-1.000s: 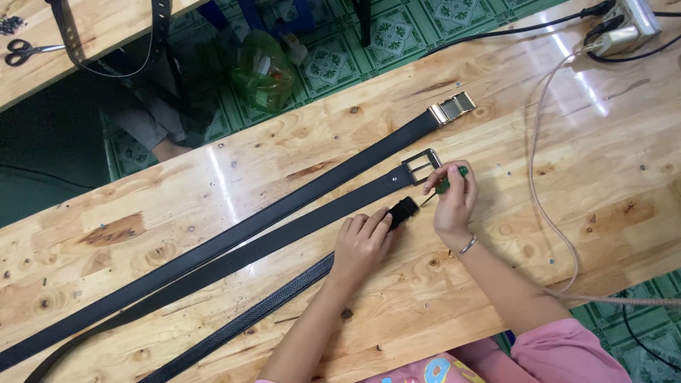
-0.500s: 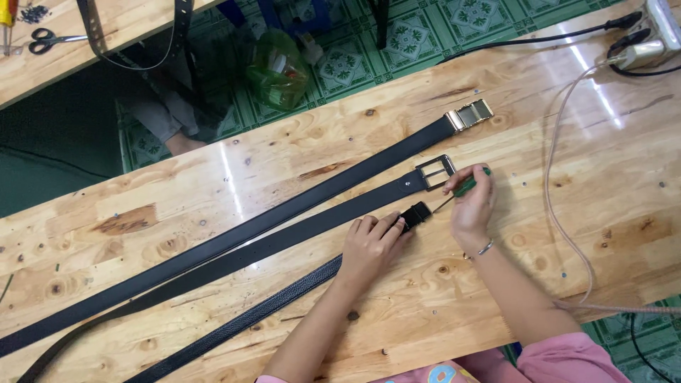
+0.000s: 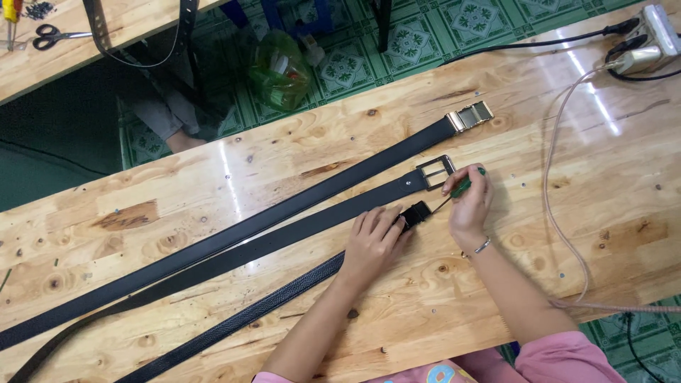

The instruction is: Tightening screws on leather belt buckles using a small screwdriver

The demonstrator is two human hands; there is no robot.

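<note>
Three black belts lie diagonally on a wooden table. My left hand presses flat on the nearest belt, just behind its black end clasp. My right hand grips a small green-handled screwdriver, its thin tip pointing at that clasp. The middle belt ends in a silver frame buckle right above my right hand. The farthest belt ends in a gold buckle.
A power strip with black plugs sits at the table's far right corner; a pinkish cord loops from it down the right side. Small screws lie scattered on the wood. A second table at top left holds scissors. A green bag sits on the tiled floor.
The view has drifted a little; both hands stay at the clasp of the nearest belt, the right hand shifting slightly with the screwdriver.
</note>
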